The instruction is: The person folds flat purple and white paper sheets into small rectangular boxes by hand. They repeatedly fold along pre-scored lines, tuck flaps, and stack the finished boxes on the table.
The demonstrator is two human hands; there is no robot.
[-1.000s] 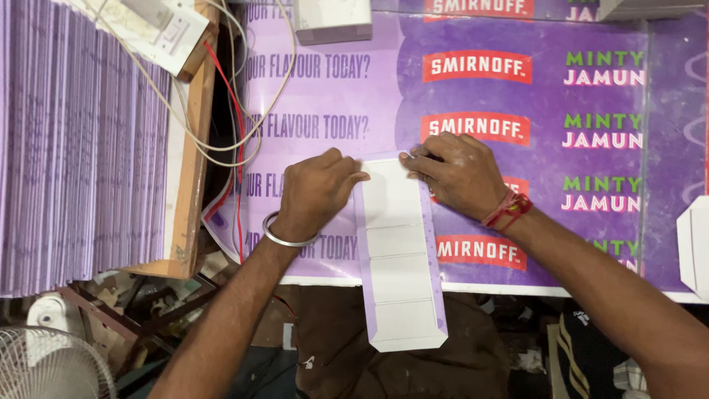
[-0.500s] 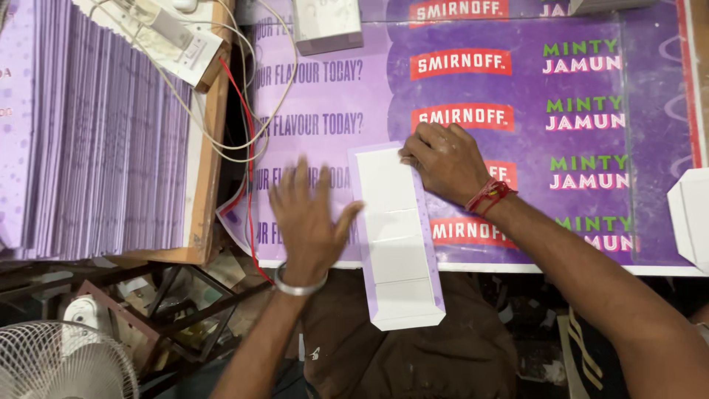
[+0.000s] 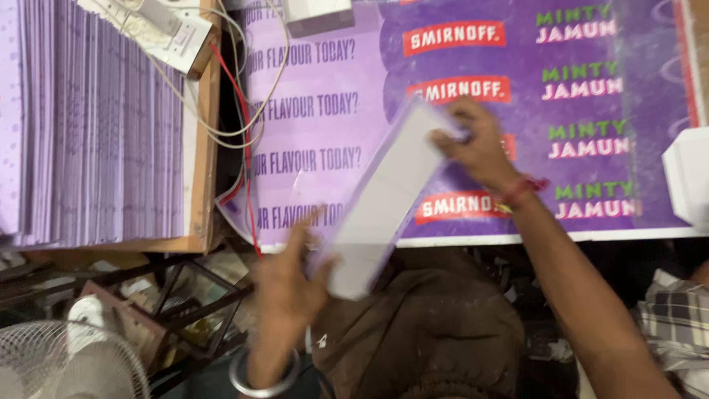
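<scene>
A long white folded card blank point(image 3: 384, 196) is lifted off the purple printed work surface point(image 3: 317, 133) and tilted, its far end up to the right. My right hand point(image 3: 476, 144), with a red thread on the wrist, grips that far end. My left hand point(image 3: 288, 277), with a metal bangle on the wrist, is at the card's near end by the table's front edge; blur hides whether it grips or only touches it.
A thick stack of purple flat card sheets point(image 3: 88, 125) fills a wooden tray at left. A white power strip point(image 3: 159, 22) with cables lies at its top. A white fan point(image 3: 66, 362) stands at lower left. A white box point(image 3: 317, 15) sits at the top, another white piece point(image 3: 690, 181) at right.
The white card, flat on the surface before, is now raised and swung diagonal. My left hand drew back toward the table's front edge; my right hand lifted the far end.
</scene>
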